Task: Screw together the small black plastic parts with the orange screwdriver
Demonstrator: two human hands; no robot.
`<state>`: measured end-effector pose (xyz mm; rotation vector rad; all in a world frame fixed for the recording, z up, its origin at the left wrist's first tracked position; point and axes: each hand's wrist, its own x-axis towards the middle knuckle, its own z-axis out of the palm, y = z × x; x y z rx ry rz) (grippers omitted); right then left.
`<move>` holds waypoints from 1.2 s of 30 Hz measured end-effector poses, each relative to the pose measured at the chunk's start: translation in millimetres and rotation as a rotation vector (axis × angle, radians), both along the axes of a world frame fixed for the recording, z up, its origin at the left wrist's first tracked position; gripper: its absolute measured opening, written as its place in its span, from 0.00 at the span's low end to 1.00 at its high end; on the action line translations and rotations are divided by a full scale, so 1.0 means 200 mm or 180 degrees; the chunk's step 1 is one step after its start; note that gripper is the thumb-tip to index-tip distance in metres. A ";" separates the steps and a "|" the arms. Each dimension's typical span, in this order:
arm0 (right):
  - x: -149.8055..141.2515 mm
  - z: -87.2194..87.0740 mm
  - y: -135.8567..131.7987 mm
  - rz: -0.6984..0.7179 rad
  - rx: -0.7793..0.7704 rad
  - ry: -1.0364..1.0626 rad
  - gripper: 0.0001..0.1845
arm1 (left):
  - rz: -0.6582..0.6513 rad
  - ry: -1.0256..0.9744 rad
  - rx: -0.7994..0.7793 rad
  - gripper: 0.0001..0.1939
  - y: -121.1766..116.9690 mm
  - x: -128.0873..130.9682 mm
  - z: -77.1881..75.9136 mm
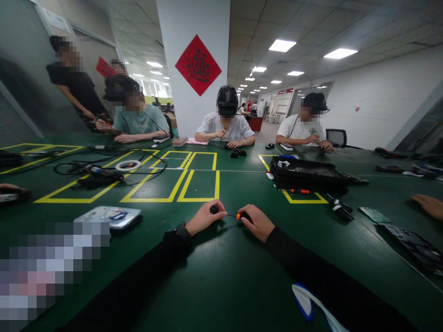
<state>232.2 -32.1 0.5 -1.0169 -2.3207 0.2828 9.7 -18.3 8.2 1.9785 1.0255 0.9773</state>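
Observation:
My left hand (205,217) rests on the green table (221,276) with its fingers pinched round a small black part (214,209). My right hand (258,222) is closed on a small screwdriver with an orange collar (238,216). Its thin shaft points left to the black part. Both hands sit close together at the table's middle, and both arms wear black sleeves.
A phone-like device (110,216) lies front left. A black tray (306,174) with an orange-handled tool (300,191) stands to the right, with black parts (341,208) and a circuit board (374,215) beyond. Cables (100,171) lie left. Other people sit across the table; another person's hand (427,205) rests far right.

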 end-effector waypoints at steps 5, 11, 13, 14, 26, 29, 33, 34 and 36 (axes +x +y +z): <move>0.00 0.00 0.01 0.0078 0.0063 -0.0017 0.08 | 0.0013 0.0025 0.0101 0.13 0.00 0.00 0.00; 0.01 -0.02 0.01 -0.0055 -0.0040 0.0165 0.10 | 0.0058 0.0039 0.0091 0.13 0.00 0.00 0.00; 0.01 -0.02 0.00 -0.0066 -0.0060 0.0174 0.10 | 0.0063 0.0023 0.0080 0.13 0.00 0.00 0.00; 0.01 -0.02 0.00 -0.0061 -0.0069 0.0170 0.11 | 0.0061 0.0012 0.0078 0.13 0.00 0.00 0.00; 0.01 -0.02 0.02 0.0001 -0.0033 -0.0056 0.10 | 0.0013 0.0042 0.0047 0.13 0.01 0.00 -0.01; 0.01 -0.01 0.02 0.0030 0.0005 -0.0072 0.09 | 0.0016 0.0025 0.0048 0.13 0.01 0.00 -0.01; 0.01 -0.01 0.01 -0.0018 -0.0026 0.0053 0.08 | 0.0002 0.0008 0.0026 0.13 0.01 0.00 -0.01; 0.01 -0.02 0.01 -0.0040 -0.0047 0.0089 0.08 | 0.0002 0.0005 0.0016 0.13 0.01 0.00 -0.01; 0.01 -0.02 0.01 -0.0050 -0.0091 0.0119 0.09 | 0.0008 -0.0012 0.0008 0.13 0.01 0.00 -0.01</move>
